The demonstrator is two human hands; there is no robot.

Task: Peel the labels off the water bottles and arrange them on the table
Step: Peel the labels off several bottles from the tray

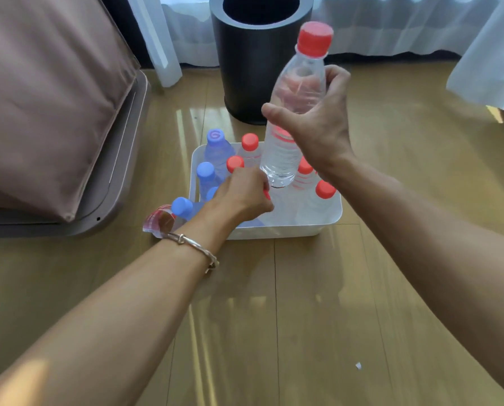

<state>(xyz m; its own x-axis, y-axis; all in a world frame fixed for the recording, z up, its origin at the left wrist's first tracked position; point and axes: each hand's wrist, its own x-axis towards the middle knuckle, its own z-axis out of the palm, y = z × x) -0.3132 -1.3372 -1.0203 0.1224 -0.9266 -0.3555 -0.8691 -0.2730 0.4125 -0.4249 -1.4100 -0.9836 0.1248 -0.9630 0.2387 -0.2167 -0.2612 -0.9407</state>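
Head view: both hands working over a white bin (pixel 274 231).
Left hand (pixel 242 191) is reaching among the standing bottles (pixel 250 148) mid-bin, fingers curling down, hold unclear; right hand (pixel 318 127) is clasping a bare red-capped bottle (pixel 291 112) around its middle, tilted above the bin's far side.

No legible text, brand or number found. One blue cap (pixel 214 135), far-left in the white tub (pixel 274 231), bears a pale spiral mark, not readable as a letter. The red-and-white label (pixel 157 221) lying beside the tub: print too blurred to read.
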